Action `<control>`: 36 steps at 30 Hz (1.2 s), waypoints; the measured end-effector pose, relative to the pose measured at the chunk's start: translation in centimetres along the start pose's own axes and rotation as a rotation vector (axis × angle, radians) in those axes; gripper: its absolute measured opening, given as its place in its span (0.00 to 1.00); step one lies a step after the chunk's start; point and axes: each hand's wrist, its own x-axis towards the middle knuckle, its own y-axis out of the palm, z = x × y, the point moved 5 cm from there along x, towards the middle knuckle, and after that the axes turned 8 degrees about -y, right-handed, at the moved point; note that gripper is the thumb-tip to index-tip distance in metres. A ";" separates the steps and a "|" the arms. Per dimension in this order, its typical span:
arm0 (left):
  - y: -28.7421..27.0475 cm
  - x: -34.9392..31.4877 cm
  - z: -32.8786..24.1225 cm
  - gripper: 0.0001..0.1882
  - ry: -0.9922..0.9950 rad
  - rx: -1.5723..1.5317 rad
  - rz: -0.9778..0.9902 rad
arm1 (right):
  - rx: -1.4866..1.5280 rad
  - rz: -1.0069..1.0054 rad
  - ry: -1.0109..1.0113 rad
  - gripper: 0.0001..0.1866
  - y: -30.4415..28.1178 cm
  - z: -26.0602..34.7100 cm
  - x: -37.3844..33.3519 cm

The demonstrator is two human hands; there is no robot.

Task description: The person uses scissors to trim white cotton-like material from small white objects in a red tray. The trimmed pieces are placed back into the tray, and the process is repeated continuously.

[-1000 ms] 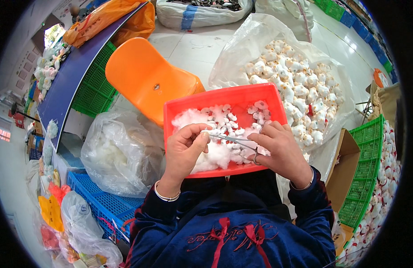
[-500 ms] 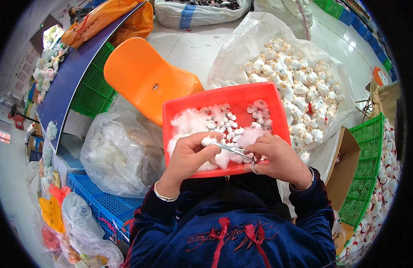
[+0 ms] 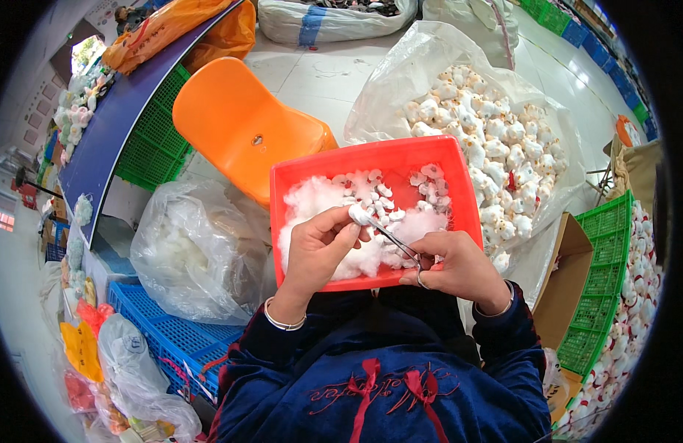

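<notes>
Between the thumb and fingers of my left hand [image 3: 318, 247] is a small white fabric piece [image 3: 359, 214]. My right hand [image 3: 458, 264] is closed around the ring handles of metal forceps [image 3: 393, 238], whose tips reach the white piece. Both hands are over the near part of a red plastic tray [image 3: 472, 193]. Inside the tray, fluffy white stuffing [image 3: 306, 198] is at the left, with more tufts under my hands. Small white pieces [image 3: 386, 203] lie in the middle, and greyish-white ones [image 3: 432, 184] lie toward the right.
A clear bag of white stuffed pieces [image 3: 496, 148] stands beyond the tray's right side. An orange chair [image 3: 238, 125] is at the far left. Left of me are a bag of stuffing [image 3: 190, 255] and a blue crate [image 3: 160, 325]; a green crate [image 3: 596, 288] stands right.
The white piece and my left hand have risen slightly away from my body. More of the forceps' shafts now shows between my hands, and my right hand has shifted slightly.
</notes>
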 end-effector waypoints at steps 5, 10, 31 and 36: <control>0.0 0.2 0.8 0.13 -0.040 -0.061 -0.027 | 0.008 0.019 0.033 0.18 0.4 -0.2 0.0; 0.2 0.5 1.1 0.07 -0.110 -0.078 -0.110 | -0.077 -0.009 0.017 0.19 0.4 -0.2 0.0; -0.8 0.9 1.9 0.06 -0.185 -0.254 -0.098 | -0.576 -0.052 -0.091 0.18 -0.8 0.6 0.6; 0.9 0.7 1.2 0.05 -0.054 -0.084 -0.241 | -0.374 -0.022 -0.078 0.16 0.1 0.8 1.0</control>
